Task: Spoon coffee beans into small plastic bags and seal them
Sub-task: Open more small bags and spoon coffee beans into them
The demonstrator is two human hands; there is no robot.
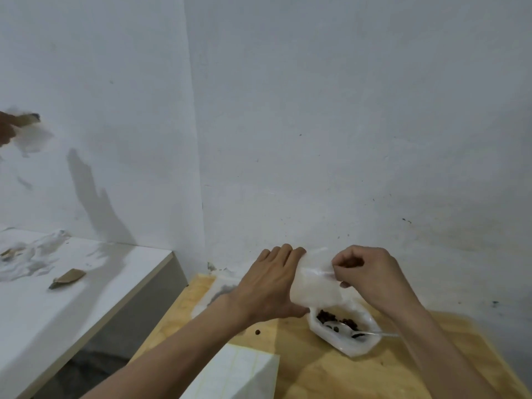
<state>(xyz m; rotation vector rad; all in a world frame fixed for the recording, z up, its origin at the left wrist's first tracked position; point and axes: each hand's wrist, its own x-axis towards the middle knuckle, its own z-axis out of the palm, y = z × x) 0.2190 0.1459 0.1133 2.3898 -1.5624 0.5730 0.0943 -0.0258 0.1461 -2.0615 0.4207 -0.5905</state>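
Observation:
A small clear plastic bag (315,286) is held above the wooden table (316,375), between both hands. My left hand (270,286) grips its left side, fingers wrapped behind it. My right hand (371,272) pinches its upper right edge with curled fingers. Below the bag sits a white tray (348,344) with dark coffee beans (328,315) and a metal spoon (354,331) lying in it. What the bag holds cannot be made out.
One loose bean (257,331) lies on the table left of the tray. A white lined sheet (239,375) covers the table's near edge. More plastic (216,292) lies at the back left corner. A white counter (57,283) with scraps stands to the left; walls close behind.

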